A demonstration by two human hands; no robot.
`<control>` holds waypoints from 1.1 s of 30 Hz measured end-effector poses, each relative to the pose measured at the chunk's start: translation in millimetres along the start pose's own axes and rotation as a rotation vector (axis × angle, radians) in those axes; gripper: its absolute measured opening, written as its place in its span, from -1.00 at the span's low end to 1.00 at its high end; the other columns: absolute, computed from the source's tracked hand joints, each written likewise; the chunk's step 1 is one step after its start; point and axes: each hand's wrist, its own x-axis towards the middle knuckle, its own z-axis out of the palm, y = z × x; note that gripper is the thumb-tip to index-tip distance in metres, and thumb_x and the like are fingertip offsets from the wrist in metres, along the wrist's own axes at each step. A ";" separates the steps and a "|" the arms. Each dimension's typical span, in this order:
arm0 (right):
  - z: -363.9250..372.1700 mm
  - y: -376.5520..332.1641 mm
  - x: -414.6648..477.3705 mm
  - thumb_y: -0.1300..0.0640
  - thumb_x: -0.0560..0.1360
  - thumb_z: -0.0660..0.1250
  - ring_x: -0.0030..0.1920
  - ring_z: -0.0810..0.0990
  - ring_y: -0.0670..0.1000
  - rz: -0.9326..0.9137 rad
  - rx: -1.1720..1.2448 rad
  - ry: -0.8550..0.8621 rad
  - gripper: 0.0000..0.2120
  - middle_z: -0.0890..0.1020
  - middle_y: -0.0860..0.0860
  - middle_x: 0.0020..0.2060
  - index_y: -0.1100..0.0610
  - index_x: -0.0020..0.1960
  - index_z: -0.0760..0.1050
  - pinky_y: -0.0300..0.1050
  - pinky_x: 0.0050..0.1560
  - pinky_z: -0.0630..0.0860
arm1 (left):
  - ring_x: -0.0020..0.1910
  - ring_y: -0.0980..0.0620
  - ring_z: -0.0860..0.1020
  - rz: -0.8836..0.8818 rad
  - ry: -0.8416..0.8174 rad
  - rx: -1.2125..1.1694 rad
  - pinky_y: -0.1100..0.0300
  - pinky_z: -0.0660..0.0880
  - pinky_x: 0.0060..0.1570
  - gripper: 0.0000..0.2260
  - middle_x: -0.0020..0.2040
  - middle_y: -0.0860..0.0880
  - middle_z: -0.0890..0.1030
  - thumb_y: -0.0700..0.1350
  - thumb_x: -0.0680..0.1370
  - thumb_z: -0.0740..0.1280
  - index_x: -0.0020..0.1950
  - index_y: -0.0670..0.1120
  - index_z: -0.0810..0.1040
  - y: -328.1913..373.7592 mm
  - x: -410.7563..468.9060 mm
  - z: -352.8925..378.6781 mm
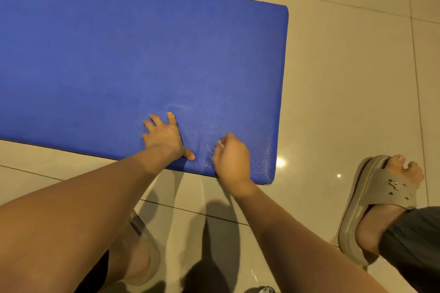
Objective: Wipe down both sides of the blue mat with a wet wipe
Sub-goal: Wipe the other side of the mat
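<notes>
**A:** Item one, blue mat (pixel 119 43). Location?

**B:** Flat on the tiled floor (pixel 345 78), one face up, filling the view from 9 to 1 o'clock.

**A:** Hands?

**B:** Left hand (pixel 164 137): fingers spread, pressing flat near the mat's 6 o'clock edge, holding nothing. Right hand (pixel 232 159): just beside it at 3 o'clock, grip curled round a white wet wipe (pixel 219 142), mostly hidden.

**A:** Progress?

**B:** Wet sheen shows only about the 5 o'clock corner. The rest looks dry. Judged early: most of this face and the whole underside are outstanding.

Glossy beige tiled floor (pixel 345 66), light glare (pixel 280 162)
</notes>
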 end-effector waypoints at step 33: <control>-82.3 66.6 40.9 0.11 0.58 0.29 -0.09 0.61 0.20 0.157 -0.028 0.152 -0.90 0.66 0.09 -0.11 0.13 -0.07 0.44 -0.08 -0.20 0.35 | 0.50 -0.46 0.19 0.042 -0.021 0.157 -0.12 0.40 0.37 0.38 0.50 -0.50 0.13 0.40 0.12 0.60 0.62 -0.28 -0.04 15.5 -2.6 -20.3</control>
